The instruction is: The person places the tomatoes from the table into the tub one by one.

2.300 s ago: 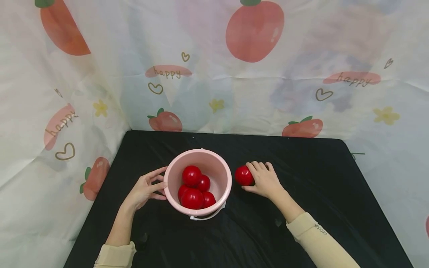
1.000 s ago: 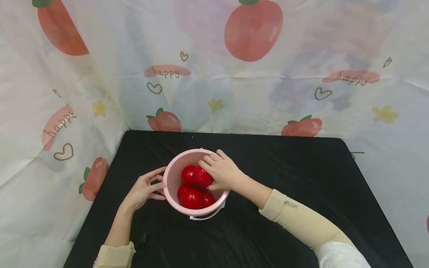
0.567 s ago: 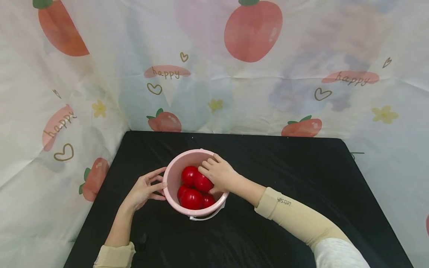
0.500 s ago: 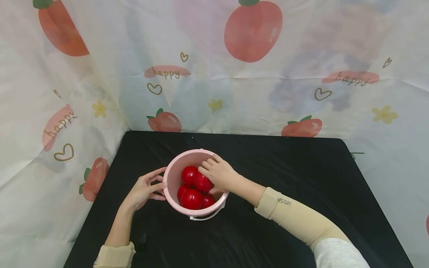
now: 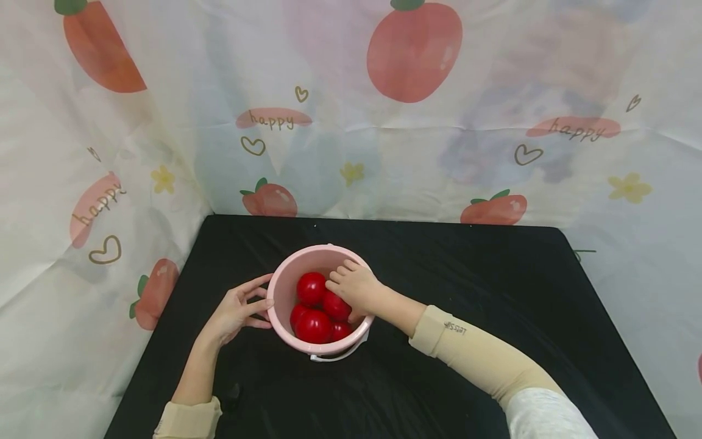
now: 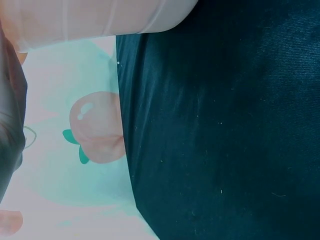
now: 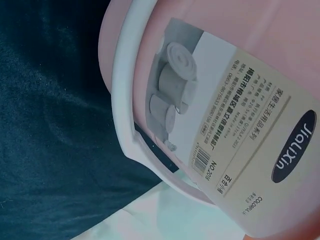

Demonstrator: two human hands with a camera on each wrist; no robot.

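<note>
A pink bucket (image 5: 284, 263) stands on the black-covered table, its white handle (image 5: 339, 358) hanging at the front right. Thumb and bent fingers of my left hand (image 5: 233, 314) hold the bucket's left side at the rim. My right hand (image 5: 359, 288) reaches inside over the right rim, fingers and thumb around a glossy red ball (image 5: 337, 306). Several other red balls (image 5: 312, 327) lie beneath and beside it. In the left wrist view, the left hand (image 6: 10, 110) shows at the edge below the bucket wall (image 6: 90, 20). The right wrist view shows the bucket's printed label (image 7: 225, 120); the right hand's fingers are outside that view.
Black cloth (image 5: 466, 274) covers the table. Behind and to the left hangs a pale curtain (image 5: 351, 152) printed with fruit, hearts and flowers. A small dark object (image 5: 233, 390) lies near my left sleeve.
My right hand has carried the red ball from the table right of the bucket into it, then lowered slightly deeper among the other balls. My left hand and the bucket stay put.
</note>
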